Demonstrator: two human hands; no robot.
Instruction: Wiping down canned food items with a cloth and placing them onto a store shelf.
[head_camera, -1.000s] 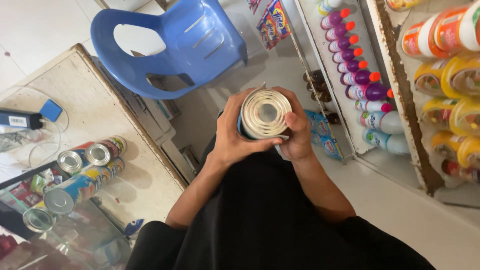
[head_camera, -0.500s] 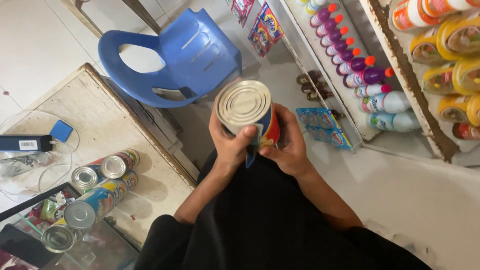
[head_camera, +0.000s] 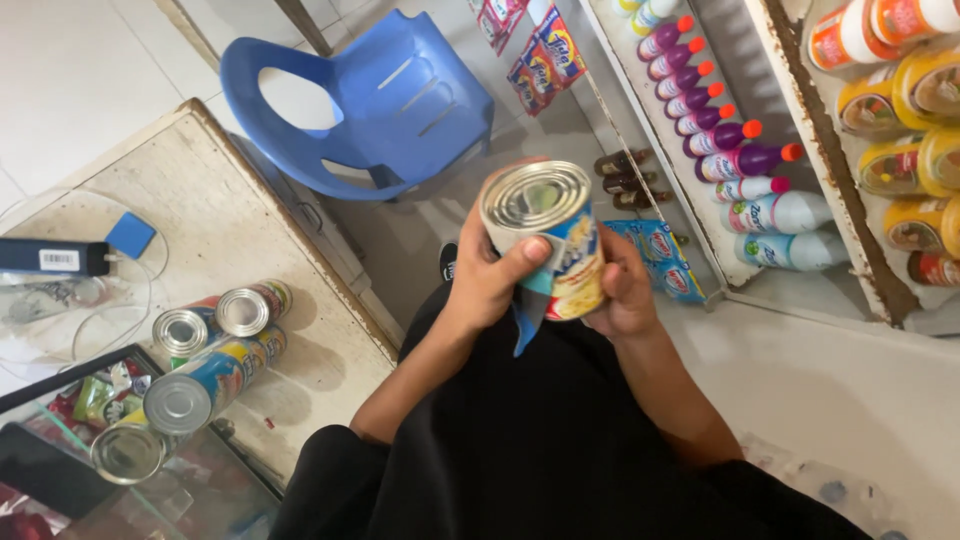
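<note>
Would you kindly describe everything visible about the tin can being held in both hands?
The tin can is cylindrical, with a ribbed, shiny metal end facing the camera and a blue, yellow and white paper label around its side. It looks sealed and is tilted, held over the person's lap. The left hand grips its side, thumb across the label; the right hand supports it from behind.

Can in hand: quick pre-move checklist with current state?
1. Grip: left hand and right hand both wrap the can: ok.
2. Lid: the top end looks sealed and undented: ok.
3. Label: a blue flap hangs loose below the can: not ok.
4. Bottom end of the can: hidden by the hands: cannot tell.
5. Space on the counter: bare surface beside the other cans: ok.
6. Those cans: several lie on their sides near the counter edge and might roll: not ok.
</note>
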